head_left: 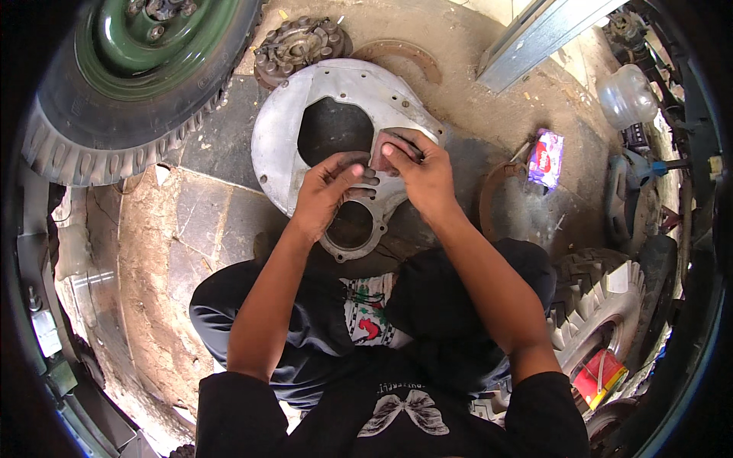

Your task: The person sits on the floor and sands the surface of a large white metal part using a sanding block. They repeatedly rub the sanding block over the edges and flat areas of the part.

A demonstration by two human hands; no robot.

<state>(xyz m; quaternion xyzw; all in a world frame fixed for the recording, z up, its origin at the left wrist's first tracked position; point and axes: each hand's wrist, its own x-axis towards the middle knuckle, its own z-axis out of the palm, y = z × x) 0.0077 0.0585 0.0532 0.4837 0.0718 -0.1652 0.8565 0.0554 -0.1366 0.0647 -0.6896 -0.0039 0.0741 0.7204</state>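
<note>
A pale grey metal housing (286, 114), round at the far end with large openings, lies flat on the floor in front of my crossed legs. Over its right side my right hand (429, 172) pinches a small reddish-brown sheet that looks like folded sandpaper (384, 159), thumb on top and fingers bent round it. My left hand (324, 191) is just left of the sheet, its fingers apart and slightly bent, the fingertips at the sheet's left edge. The fingertips look darkened with grime. Below them a smaller round opening of the housing shows partly behind the left hand.
A tyre on a green wheel (145, 84) fills the far left. Beyond the housing sit a dirty clutch cover (301, 47) and a rusty curved band (405, 55). To the right are a metal post (542, 42), a purple packet (545, 159), a clear plastic container (628, 97) and another tyre (603, 305).
</note>
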